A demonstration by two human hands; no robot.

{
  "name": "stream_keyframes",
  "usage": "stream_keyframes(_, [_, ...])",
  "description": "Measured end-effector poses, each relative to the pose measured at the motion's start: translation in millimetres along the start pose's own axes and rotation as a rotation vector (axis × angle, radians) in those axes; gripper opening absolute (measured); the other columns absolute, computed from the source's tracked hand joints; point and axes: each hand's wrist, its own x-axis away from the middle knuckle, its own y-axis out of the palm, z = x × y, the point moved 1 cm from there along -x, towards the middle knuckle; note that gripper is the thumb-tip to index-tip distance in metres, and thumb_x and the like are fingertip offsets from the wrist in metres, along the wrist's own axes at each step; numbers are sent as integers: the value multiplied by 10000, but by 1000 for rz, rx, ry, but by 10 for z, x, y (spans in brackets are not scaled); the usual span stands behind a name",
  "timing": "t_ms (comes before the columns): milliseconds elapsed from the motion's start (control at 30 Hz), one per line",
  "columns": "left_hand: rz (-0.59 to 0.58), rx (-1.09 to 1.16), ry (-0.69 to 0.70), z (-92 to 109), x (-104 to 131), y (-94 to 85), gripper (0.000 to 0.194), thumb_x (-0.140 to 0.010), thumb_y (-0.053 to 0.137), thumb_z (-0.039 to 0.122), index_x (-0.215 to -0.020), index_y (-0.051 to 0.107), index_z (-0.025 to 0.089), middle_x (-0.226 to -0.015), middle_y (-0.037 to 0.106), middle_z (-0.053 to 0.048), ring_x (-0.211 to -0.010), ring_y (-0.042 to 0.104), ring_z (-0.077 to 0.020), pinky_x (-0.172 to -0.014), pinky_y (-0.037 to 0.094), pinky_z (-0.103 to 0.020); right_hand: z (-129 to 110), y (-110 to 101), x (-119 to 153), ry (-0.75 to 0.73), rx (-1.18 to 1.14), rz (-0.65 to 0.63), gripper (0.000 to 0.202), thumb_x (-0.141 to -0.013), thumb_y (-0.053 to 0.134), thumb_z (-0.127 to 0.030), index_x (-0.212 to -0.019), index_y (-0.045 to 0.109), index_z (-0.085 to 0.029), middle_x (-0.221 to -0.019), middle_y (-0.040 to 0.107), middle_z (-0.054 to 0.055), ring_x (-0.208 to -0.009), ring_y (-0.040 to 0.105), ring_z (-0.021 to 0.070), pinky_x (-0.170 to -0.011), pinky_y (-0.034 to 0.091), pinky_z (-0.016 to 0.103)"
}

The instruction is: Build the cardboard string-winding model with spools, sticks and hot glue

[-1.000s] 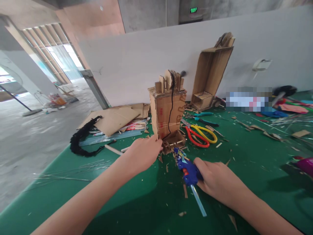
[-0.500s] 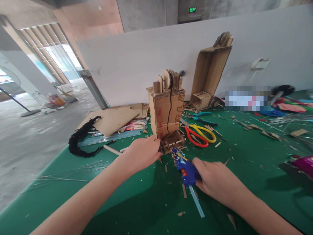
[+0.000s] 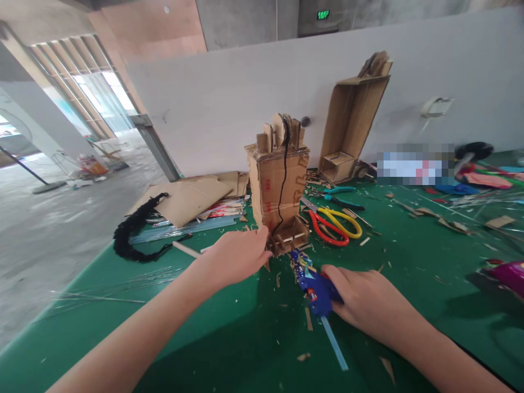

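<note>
A tall cardboard model (image 3: pixel 276 185) stands upright at the middle of the green table, with a black cord down its front and a small open tray at its base. My left hand (image 3: pixel 235 252) pinches the lower left corner of that base. My right hand (image 3: pixel 358 297) is closed around a blue glue gun (image 3: pixel 317 292), whose nozzle end points up and left, just below the tray. A clear glue stick (image 3: pixel 334 344) sticks out of the gun's rear. Whether the nozzle touches the cardboard I cannot tell.
Scissors with red and yellow handles (image 3: pixel 333 225) and teal pliers (image 3: pixel 341 200) lie right of the model. A second cardboard model (image 3: pixel 354 120) stands behind. Black braided cord (image 3: pixel 131 234) and cardboard sheets (image 3: pixel 192 196) are at left. Scraps dot the table (image 3: pixel 229 349).
The glue gun and my right hand have shifted slightly down and to the right. My left hand stays at the base of the model, almost unmoved.
</note>
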Motion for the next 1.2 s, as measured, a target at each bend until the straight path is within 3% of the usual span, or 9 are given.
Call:
stream_keyframes(267, [-17, 25, 19, 8, 11, -14, 275, -933, 300, 334, -1004, 473, 133, -716, 640, -80, -541, 605, -194, -466, 393, -276, 2, -14, -31, -4, 33, 35, 199, -746, 589, -192, -921, 497, -170, -681, 655, 18, -519, 626, 203, -431, 192, 290])
stream_keyframes(733, [-52, 49, 2, 12, 8, -21, 316, -935, 287, 340, -1052, 483, 121, -794, 662, -104, -620, 631, -210, -515, 420, -286, -8, -20, -60, 6, 28, 48, 193, -739, 590, -189, -904, 488, -177, -685, 664, 15, -523, 625, 183, -430, 191, 277])
stream_keyframes(933, [9, 28, -14, 19, -12, -1, 256, -895, 437, 358, -1032, 462, 144, -913, 640, -103, -738, 645, -232, -573, 443, -298, -4, -37, -63, 3, -20, 14, 169, -753, 584, -184, -891, 486, -182, -687, 663, 11, -543, 632, 180, -434, 211, 278])
stream_keyframes(1200, [93, -55, -34, 75, -30, 10, 239, -841, 533, 328, -979, 459, 147, -928, 608, -92, -756, 634, -245, -563, 450, -308, -1, -28, -46, -5, -41, 46, 166, -737, 571, -166, -878, 484, -186, -662, 655, 0, -517, 620, 181, -435, 206, 276])
